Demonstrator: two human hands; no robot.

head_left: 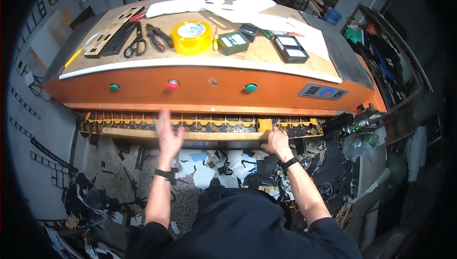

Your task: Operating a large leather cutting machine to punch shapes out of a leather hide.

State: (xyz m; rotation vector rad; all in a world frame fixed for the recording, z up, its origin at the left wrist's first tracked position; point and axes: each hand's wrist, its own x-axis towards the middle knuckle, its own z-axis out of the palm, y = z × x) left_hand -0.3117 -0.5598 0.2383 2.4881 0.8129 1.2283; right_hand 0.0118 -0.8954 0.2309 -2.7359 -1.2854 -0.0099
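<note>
My left hand (168, 136) is over the light wooden bar (219, 136) along the machine's front slot, its fingers stretched forward. Nothing shows in it. My right hand (277, 142) is at the bar's right end, fingers curled. It lies just beside a small yellow-orange block (265, 125); whether it grips the bar or something smaller is hidden. Behind the bar, a long bed (223, 127) of dark and brown scraps runs under the machine, edged with a row of yellow scalloped pieces (192, 122).
The orange machine front (147, 79) carries green and red buttons. On its top lie a yellow tape roll (192, 38), scissors (136, 44), pliers (159, 38), small boxes (234, 42) and white sheets (266, 19). Pale offcuts (204, 175) and dark scraps litter the floor.
</note>
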